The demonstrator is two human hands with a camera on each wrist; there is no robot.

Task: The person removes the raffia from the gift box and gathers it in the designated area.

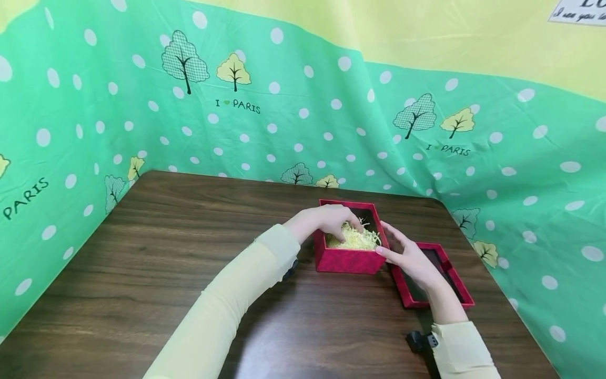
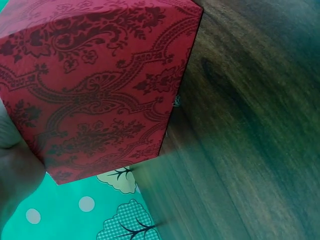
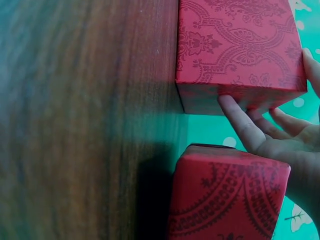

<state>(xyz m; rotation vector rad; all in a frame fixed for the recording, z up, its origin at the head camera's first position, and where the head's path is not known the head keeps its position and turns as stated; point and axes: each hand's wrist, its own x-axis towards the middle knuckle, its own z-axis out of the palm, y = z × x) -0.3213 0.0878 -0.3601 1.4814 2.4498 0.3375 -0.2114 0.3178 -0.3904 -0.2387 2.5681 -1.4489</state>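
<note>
A red patterned box [image 1: 351, 261] stands with its top uncovered and pale yellow shredded paper [image 1: 360, 239] heaped inside. My left hand [image 1: 331, 218] reaches over the left rim, its bent fingers and thumb spread around some of the strands. In the left wrist view the box's side [image 2: 95, 95] fills much of the picture and hides the fingertips. My right hand [image 1: 409, 258] rests against the box's right side, thumb at the near corner. Fairly straight fingers [image 3: 240, 120] touch that side in the right wrist view.
The box's red lid [image 1: 454, 279] lies upturned on the brown wooden table [image 1: 199, 252], just right of the box and under my right hand. A green dotted cloth [image 1: 303, 131] hangs behind and along the table's sides.
</note>
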